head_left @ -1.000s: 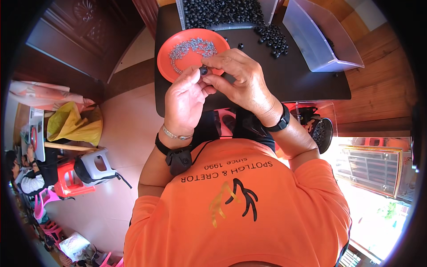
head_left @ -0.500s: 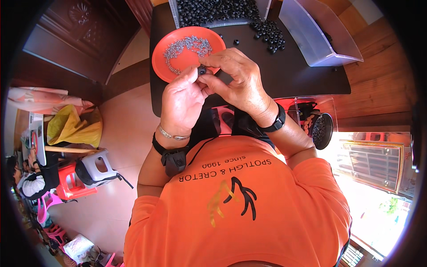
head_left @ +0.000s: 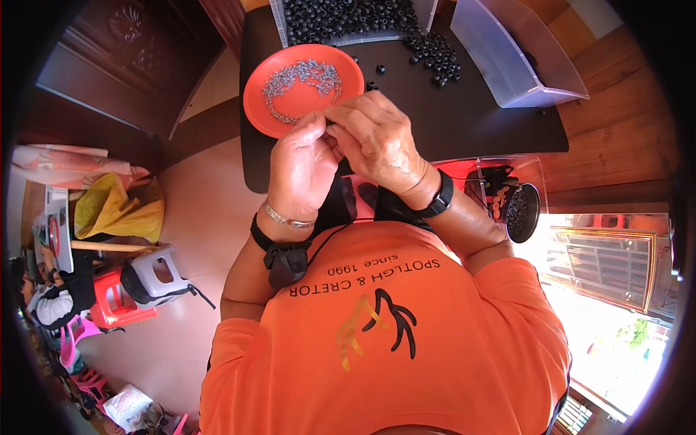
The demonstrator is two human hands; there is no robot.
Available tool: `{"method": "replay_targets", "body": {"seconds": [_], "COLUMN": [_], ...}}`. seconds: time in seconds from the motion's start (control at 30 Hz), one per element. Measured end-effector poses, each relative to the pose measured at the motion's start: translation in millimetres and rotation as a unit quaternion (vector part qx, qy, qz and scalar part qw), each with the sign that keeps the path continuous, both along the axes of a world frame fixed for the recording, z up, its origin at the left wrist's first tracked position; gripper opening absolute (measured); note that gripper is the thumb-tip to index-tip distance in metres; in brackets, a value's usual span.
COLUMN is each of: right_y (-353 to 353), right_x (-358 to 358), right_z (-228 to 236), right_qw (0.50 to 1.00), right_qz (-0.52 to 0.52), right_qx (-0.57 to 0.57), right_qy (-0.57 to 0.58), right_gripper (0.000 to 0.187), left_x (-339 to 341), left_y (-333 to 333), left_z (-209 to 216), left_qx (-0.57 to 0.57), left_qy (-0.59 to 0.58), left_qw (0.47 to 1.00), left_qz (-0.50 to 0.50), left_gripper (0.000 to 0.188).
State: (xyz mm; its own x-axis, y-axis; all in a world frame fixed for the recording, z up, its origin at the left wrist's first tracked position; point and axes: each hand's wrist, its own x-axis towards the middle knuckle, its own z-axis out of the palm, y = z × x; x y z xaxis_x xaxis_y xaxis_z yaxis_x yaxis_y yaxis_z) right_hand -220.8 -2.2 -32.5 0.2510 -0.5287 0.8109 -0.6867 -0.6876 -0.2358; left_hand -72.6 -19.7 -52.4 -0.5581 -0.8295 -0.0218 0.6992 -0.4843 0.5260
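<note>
My left hand (head_left: pixel 301 167) is raised palm-up over the near edge of the table, its thumb and fingertips closed together. Against it comes my right hand (head_left: pixel 380 141), fingers curled in a pinch, so the fingertips of both meet. Between them a sliver of a small black round piece (head_left: pixel 330 123) shows; the rest is covered by my fingers. Just beyond the hands sits a red plate (head_left: pixel 254 94) with many small silvery metal parts (head_left: pixel 308 72) spread in a ring.
Behind the plate, a clear bin (head_left: pixel 355 38) is full of black round pieces (head_left: pixel 341 18), some spilled onto the dark table (head_left: pixel 500 134). Another translucent bin (head_left: pixel 500 65) stands right. Below the table edge is a round dark container (head_left: pixel 523 212) of small parts. Stools (head_left: pixel 119 301) stand left.
My right hand has rolled over and closed in toward the left, covering the black piece that showed between the fingertips before. The whole view has shifted slightly.
</note>
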Motion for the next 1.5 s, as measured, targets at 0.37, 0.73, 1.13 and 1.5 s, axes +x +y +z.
{"method": "replay_targets", "body": {"seconds": [0.37,0.73,1.13,1.5], "right_y": [-21.7,-82.3,-121.7,-34.6], "right_x": [-79.0,-172.8,-108.2,-33.6], "right_z": [55.2,56.6,-23.5,6.8], "right_qw": [0.990,0.961,0.915,0.800], "right_qz": [-0.136,-0.261,-0.091,0.292], "right_qx": [-0.031,0.074,0.349,0.418], "right_qy": [-0.002,0.055,0.182,-0.317], "right_gripper": [0.021,0.020,0.025,0.018], "left_x": [12.3,33.3,41.7,16.4], "left_y": [5.7,-3.4,-3.0,-5.6], "left_z": [9.6,-2.5,-3.9,-0.2], "left_qx": [-0.004,0.020,0.022,-0.002], "left_qy": [-0.057,-0.044,-0.067,-0.081], "left_qw": [0.998,0.999,0.997,0.997], "left_qz": [-0.023,0.025,0.033,-0.020], "left_gripper": [0.028,0.024,0.022,0.031]}}
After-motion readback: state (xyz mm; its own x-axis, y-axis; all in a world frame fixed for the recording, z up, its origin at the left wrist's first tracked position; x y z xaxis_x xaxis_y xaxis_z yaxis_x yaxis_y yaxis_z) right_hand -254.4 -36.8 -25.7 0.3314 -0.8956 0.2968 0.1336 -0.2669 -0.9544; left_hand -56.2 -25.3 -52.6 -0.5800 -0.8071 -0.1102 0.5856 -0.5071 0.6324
